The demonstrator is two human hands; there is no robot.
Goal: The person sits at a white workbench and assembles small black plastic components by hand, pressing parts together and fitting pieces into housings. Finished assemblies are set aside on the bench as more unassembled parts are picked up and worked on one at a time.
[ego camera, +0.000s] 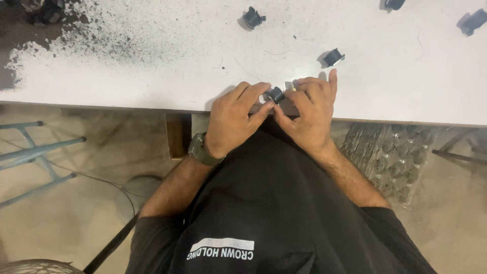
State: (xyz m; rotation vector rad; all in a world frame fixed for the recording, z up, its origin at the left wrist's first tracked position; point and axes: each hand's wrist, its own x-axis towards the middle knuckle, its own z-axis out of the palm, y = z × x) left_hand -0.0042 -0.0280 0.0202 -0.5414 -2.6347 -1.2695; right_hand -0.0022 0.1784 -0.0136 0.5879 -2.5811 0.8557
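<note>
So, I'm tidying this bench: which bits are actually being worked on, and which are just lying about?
In hand:
- small black bobbin-like part, pinched between left hand and right hand
- small metal piece beside it

Lying about:
- loose black parts on the white table
- dark grit

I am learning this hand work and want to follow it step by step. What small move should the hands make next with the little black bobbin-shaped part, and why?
Probably press the small silver metal piece into the small black bobbin-shaped part. Both the left hand and the right hand pinch the part at the edge of the white table, with the metal piece right beside it; whether it is seated cannot be told.
</note>
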